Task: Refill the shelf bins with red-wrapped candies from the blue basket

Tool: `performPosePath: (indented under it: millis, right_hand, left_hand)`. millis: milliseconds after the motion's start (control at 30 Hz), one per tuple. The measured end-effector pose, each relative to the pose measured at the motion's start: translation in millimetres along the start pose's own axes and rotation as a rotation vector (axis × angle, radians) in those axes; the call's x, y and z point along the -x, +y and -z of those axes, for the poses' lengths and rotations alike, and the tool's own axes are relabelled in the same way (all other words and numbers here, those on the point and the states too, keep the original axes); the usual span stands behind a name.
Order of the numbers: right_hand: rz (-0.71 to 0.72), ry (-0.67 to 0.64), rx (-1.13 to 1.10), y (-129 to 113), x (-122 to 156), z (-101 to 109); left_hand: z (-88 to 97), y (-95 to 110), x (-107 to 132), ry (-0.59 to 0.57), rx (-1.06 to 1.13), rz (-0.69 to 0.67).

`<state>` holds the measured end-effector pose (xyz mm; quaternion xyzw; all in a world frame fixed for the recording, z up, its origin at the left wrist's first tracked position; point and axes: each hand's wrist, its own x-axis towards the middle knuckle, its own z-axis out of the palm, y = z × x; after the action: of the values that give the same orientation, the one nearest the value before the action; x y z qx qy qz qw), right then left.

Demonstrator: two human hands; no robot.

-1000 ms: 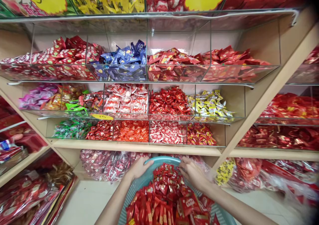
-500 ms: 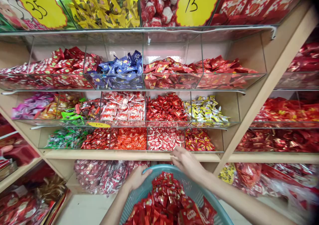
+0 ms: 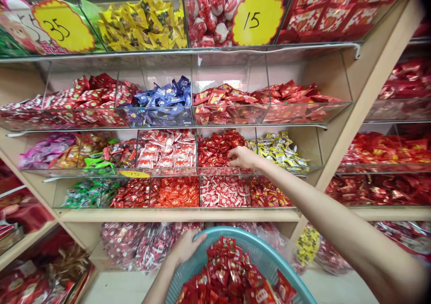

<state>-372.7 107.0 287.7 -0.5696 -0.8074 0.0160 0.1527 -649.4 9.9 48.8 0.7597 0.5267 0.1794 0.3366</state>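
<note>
My left hand [image 3: 186, 246] grips the left rim of a teal plastic basket [image 3: 269, 245], its thumb lying over the edge. Inside the basket is a heap of red wrapped candies [image 3: 229, 272]. My right hand [image 3: 243, 157] reaches over the front of a clear bin of small red wrapped candies [image 3: 217, 147] on the second shelf from the bottom. Its fingers are bent down at the candies' right side. The fingertips are partly hidden, so whether they hold a candy does not show.
Yellow-and-white candies [image 3: 281, 150] fill the bin to the right, red-and-white packets [image 3: 166, 149] the one to the left. Below is a row of bins with white-and-red candies [image 3: 224, 191]. A wooden upright [image 3: 353, 129] slants at the right. Bagged candies [image 3: 151, 243] lie under the shelf.
My right hand has moved up from just above the basket's rim to the red candy bin. The left hand still holds the basket. The view has shifted slightly.
</note>
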Motion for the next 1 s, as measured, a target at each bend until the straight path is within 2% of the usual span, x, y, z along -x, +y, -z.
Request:
performPosePath:
  millis: [267, 433, 567, 667, 767, 833, 933, 1000]
  right_hand:
    - [-0.030, -0.069, 0.046, 0.1, -6.9, -3.1]
    - [-0.041, -0.061, 0.019, 1.9, -6.6, -10.1]
    - [-0.031, 0.020, -0.100, 3.8, -6.4, -9.9]
    - [-0.006, 0.136, -0.319, 1.5, -2.0, -0.9]
    - [0.034, 0.297, -0.576, -8.6, 15.3, 10.9]
    - [0.080, 0.359, -0.686, -19.0, 35.7, 14.2]
    - [0.149, 0.289, -0.709, -33.6, 74.9, 1.9]
    - [0.168, 0.175, -0.673, -37.8, 101.6, -20.6]
  left_hand:
    - [2.3, 5.8, 2.5, -0.011, 0.018, -0.004]
    - [2.3, 4.6, 1.8, -0.011, -0.006, -0.017]
    - [1.5, 2.7, 0.4, -0.002, -0.011, -0.025]
    - [1.3, 2.2, -0.1, -0.011, -0.005, -0.010]
    - [1.1, 1.8, -0.4, -0.021, -0.007, -0.023]
    - [0.7, 1.4, -0.6, -0.020, -0.010, -0.018]
    - [0.1, 0.8, -1.4, -0.018, -0.012, 0.000]
    - [-0.3, 0.3, -2.1, -0.020, -0.014, -0.003]
